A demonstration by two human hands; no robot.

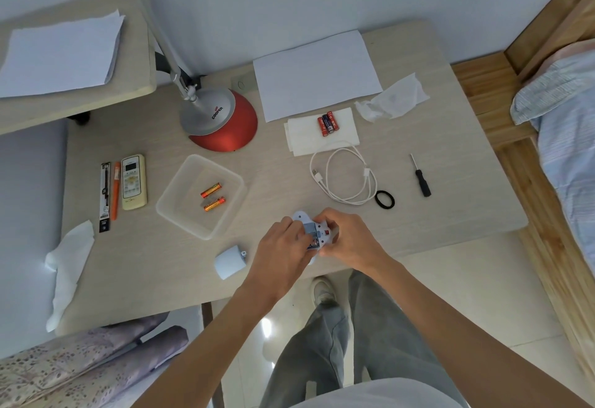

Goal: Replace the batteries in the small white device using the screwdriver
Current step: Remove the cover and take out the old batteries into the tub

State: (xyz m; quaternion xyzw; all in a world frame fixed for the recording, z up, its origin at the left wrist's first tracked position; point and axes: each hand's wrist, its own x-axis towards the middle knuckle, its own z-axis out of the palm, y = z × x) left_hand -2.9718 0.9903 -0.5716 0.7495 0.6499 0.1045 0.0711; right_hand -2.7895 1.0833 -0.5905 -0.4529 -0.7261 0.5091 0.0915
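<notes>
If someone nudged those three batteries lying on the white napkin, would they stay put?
Probably not. The three batteries are smooth cylinders lying on their sides, so they would likely roll. The napkin under them is flat, with no rim, and may only slow them. They look small, so probably light to lift.

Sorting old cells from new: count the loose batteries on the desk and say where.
5. Two orange batteries lie in the clear plastic tray; two red batteries and one dark blue battery lie on the folded white napkin. More may hide inside the small white device.
</notes>
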